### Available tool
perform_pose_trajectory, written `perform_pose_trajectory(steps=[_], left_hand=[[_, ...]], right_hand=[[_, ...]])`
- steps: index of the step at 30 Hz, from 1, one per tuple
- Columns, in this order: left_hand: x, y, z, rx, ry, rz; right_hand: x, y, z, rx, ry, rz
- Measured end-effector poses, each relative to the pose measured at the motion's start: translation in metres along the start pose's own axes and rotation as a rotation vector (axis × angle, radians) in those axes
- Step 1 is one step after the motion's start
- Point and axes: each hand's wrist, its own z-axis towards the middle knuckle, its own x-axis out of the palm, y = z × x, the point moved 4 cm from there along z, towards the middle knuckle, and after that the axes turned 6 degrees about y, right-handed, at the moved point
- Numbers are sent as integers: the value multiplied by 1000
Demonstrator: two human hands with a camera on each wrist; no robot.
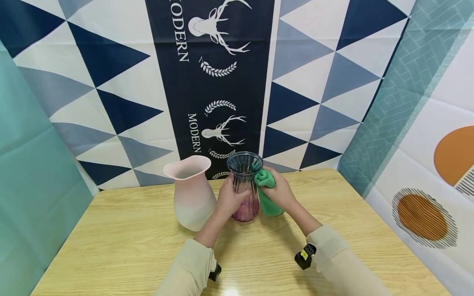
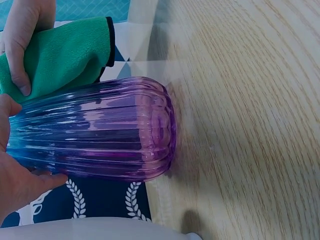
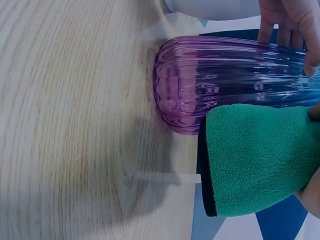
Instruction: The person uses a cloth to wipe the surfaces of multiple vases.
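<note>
A ribbed glass vase [image 1: 246, 205], blue at its flared rim and purple-pink at its base, stands upright on the table. My left hand [image 1: 230, 197] grips its side just below the neck, thumb across the front. In my right hand [image 1: 282, 190] is a bunched green cloth [image 1: 271, 204] with a dark edge; it touches the right side of the vase by the rim and hangs down beside it. The right wrist view shows the cloth [image 3: 255, 160] overlapping the glass [image 3: 220, 75], with the fingers of the left hand [image 3: 297, 30] on the far side.
A pale pink-and-white vase [image 1: 194, 197] with a wavy rim stands close on the left of the glass one. Behind the wooden table [image 1: 140, 234] rises a patterned wall covering [image 1: 222, 90]. A teal panel [image 1: 37, 164] borders the left side, and a printed sheet [image 1: 418, 197] the right.
</note>
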Motion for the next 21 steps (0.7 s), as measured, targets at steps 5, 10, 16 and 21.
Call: perform_pose_trajectory(steps=[5,10,16,21], left_hand=[[1,1,0,-5,7,-15],[1,2,0,-16,18,-20],[1,1,0,-10,18,-15],[1,1,0,-14,20,-23]], right_hand=[[3,-1,-2,-9,26,-27],[4,-3,-5,-16,47,-55],[6,-7,-8,-32,66,-81],[10,-12,-13,-38,92,-95]])
